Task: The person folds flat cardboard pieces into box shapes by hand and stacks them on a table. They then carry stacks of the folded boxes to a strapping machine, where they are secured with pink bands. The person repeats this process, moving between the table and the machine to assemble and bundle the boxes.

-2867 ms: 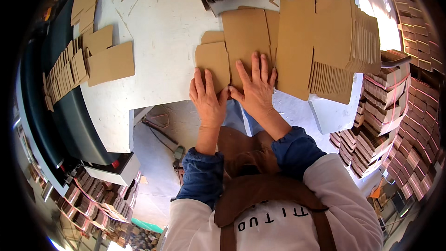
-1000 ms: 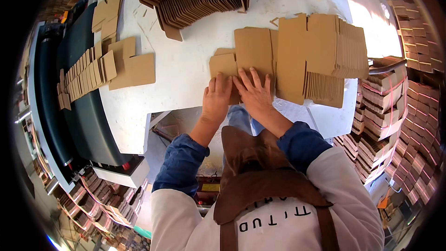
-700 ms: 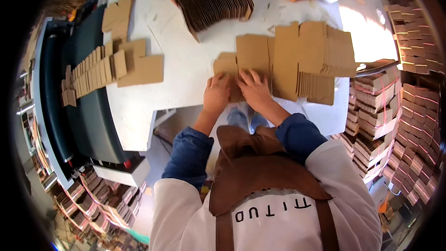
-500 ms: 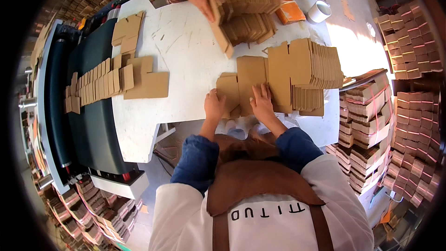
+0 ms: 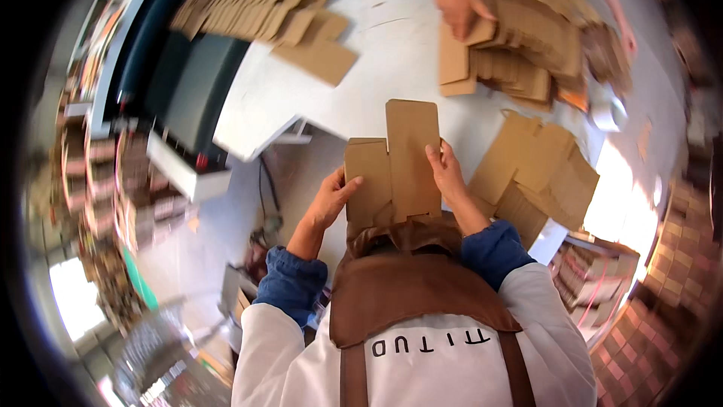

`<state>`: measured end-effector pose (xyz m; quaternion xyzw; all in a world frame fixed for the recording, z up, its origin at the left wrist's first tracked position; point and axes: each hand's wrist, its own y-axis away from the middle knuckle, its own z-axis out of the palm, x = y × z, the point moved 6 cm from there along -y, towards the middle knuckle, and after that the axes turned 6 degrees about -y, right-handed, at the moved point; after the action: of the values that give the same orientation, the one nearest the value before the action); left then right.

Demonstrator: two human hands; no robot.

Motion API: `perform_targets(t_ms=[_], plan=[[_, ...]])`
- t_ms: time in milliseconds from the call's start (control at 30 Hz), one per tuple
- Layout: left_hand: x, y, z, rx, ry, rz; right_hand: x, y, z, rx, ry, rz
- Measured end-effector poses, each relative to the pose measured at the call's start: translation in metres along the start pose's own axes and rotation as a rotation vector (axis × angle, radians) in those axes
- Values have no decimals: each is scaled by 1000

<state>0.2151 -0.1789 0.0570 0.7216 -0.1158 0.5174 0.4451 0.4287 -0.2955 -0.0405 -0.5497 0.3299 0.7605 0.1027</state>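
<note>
I hold a flat brown cardboard box blank (image 5: 399, 162) lifted off the white table (image 5: 384, 68), close to my chest. My left hand (image 5: 331, 200) grips its left edge and my right hand (image 5: 446, 173) grips its right edge. A fanned stack of similar flat blanks (image 5: 542, 177) lies on the table just right of my right hand. Across the table, another person's hand (image 5: 459, 4) rests on a second pile of blanks (image 5: 527, 53).
More cardboard blanks (image 5: 256, 19) lie in a row along a dark machine (image 5: 177, 83) at the table's left. Stacks of folded boxes (image 5: 595, 279) stand at the lower right. Bare floor (image 5: 226, 234) shows below the table edge on my left.
Both my hands pressed a blank flat on the table before; now they have lifted it toward me. The view has swung, and the other person's hands have come onto the far pile.
</note>
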Motion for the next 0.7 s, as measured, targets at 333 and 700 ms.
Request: perform_targets(t_ms=[333, 700], plan=[[-126, 328, -35, 562, 654, -32, 47, 192, 201, -624, 85, 65], [-317, 672, -141, 1147, 259, 79, 88, 451, 554, -1180, 552, -847]])
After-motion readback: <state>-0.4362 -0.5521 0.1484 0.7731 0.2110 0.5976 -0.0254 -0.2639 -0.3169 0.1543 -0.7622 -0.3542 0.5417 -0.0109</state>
